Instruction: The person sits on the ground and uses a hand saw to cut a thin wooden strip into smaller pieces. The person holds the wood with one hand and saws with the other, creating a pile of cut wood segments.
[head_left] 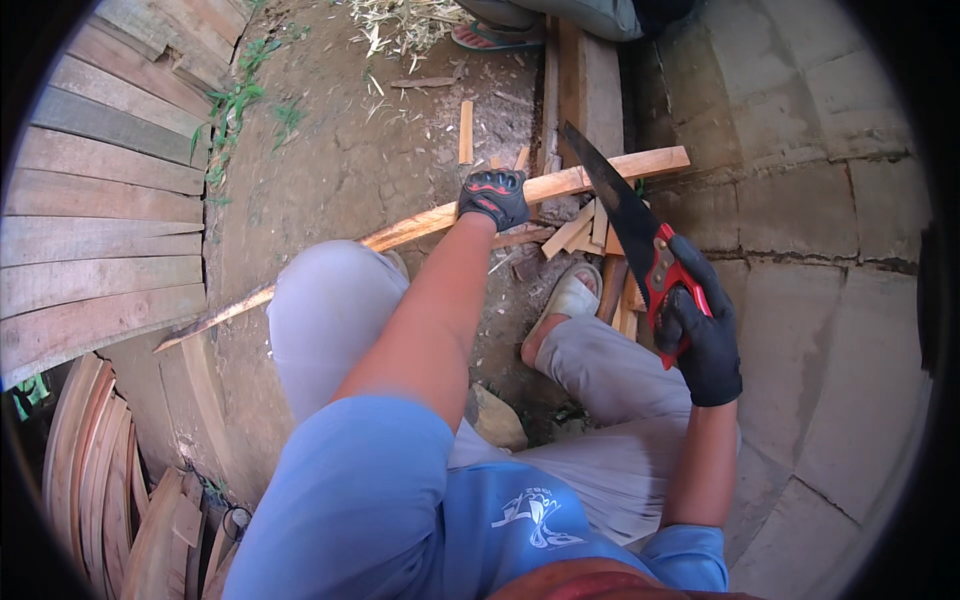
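My left hand (494,200), in a black glove with red trim, is closed around a long wooden strip (415,228). The strip slants from the lower left, past my knee, to the upper right, over a thick timber beam (590,90). In my right hand (708,345), also gloved in black, is the red handle of a handsaw (625,215). Its dark blade points up and to the left, and the part near its tip crosses the strip to the right of my left hand. Whether the teeth touch the wood I cannot tell.
Short wood offcuts (580,235) lie beside the beam, near my sandalled foot (570,300). Another person's foot (495,38) rests by the beam's far end, near pale shavings (400,22). A block wall (800,210) stands at right, wooden boards (110,200) at left.
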Demonstrator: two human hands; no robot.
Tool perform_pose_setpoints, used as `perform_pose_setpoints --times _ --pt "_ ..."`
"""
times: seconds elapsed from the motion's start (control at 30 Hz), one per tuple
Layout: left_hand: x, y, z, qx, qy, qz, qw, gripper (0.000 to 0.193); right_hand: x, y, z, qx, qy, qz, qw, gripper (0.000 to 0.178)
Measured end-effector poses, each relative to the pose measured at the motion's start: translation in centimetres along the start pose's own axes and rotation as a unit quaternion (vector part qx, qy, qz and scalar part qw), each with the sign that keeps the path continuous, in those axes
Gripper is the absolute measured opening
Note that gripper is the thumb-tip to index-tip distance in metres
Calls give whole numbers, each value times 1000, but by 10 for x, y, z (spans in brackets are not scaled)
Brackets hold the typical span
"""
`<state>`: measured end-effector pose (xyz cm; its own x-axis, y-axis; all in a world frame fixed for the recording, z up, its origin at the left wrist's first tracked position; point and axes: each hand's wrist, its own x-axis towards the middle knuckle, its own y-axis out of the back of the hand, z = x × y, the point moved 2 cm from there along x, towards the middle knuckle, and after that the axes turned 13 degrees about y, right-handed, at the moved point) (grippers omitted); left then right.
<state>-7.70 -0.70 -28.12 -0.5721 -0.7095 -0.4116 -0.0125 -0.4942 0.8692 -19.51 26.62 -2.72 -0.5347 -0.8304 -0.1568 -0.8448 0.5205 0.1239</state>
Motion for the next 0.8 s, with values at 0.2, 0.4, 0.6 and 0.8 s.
perform_pose_setpoints --times 0.2,0.4,0.6,0.8 --pt "-2 -1 2 -22 -10 15 1000 44 -5 -4 -5 -102 14 55 993 62" --pt "-1 -3 -2 -24 -13 7 1000 41 -10 -24 -9 -187 45 47 980 56" --pt "3 -6 -2 -29 -14 24 999 49 -23 -26 -19 -206 39 31 977 53" --pt "4 -5 -1 -16 -16 13 1000 54 -23 -26 -27 -233 28 57 970 51"
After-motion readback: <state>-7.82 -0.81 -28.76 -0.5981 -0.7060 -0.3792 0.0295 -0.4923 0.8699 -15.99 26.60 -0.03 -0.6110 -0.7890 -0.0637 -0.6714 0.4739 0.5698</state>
